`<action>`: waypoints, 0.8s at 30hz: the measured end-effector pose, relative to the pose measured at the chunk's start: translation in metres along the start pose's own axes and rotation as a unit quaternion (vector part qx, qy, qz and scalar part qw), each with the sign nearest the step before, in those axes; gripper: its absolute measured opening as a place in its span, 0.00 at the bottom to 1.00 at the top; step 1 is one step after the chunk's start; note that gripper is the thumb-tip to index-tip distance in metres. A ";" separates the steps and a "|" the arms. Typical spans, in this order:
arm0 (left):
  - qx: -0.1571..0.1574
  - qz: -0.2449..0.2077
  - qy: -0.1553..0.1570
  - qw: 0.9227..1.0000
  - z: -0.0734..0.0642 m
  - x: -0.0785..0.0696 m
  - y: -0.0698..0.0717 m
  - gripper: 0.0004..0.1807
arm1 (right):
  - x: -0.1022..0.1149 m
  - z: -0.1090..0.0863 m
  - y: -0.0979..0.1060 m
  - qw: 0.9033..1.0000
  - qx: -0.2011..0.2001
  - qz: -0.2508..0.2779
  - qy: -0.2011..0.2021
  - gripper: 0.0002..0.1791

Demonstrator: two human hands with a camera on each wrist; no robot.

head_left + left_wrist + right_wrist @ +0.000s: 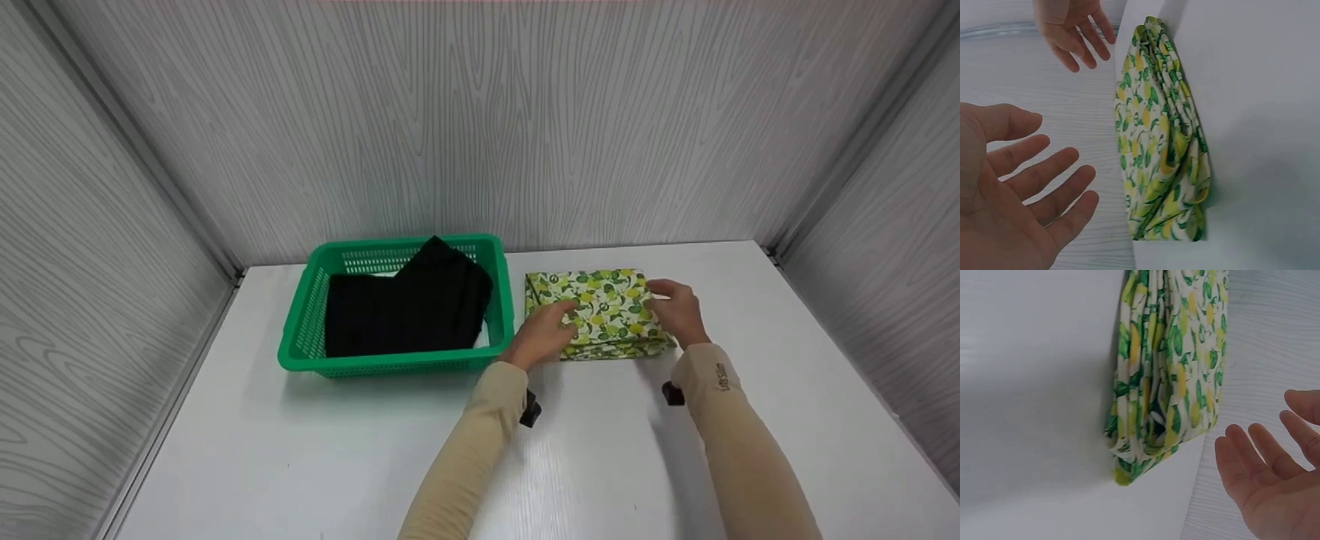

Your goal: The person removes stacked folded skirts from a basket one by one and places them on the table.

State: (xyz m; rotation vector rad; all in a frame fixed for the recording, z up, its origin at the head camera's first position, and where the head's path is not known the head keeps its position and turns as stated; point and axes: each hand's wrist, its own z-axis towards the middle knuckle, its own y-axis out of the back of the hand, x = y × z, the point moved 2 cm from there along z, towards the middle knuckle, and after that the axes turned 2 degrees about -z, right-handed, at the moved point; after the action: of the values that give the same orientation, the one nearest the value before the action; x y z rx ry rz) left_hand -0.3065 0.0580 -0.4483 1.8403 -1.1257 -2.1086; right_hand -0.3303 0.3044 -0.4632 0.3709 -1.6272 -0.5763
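A folded cloth [604,307] with a green and yellow lemon print lies flat on the white table, its stacked layers showing along the near edge. Over its left part hovers my left hand [541,334], fingers spread and relaxed; the left wrist view shows this palm [1022,197] with nothing in it. My right hand [677,309] is at the cloth's right edge, fingertips close to the print. In the right wrist view its fingers are loosely bent beside the folded cloth [1196,354], holding nothing.
Left of the cloth stands a green plastic basket [296,330] with perforated sides. Black fabric [405,311] lies inside it, one corner rising over the back rim, with some white material beneath. Grey wood-grain panels [465,127] enclose the white table [337,465] at the back and sides.
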 end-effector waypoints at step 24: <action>-0.198 0.123 -0.029 0.972 -0.059 0.048 0.109 0.23 | 0.094 -0.022 -0.068 0.987 0.057 0.096 0.112 0.27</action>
State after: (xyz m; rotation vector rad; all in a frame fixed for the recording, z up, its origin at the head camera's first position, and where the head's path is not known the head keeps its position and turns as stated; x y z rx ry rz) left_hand -0.3057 -0.0721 -0.4212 1.3931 -0.8143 -2.0688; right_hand -0.3282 0.1933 -0.4224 0.3459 -1.4614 -0.2853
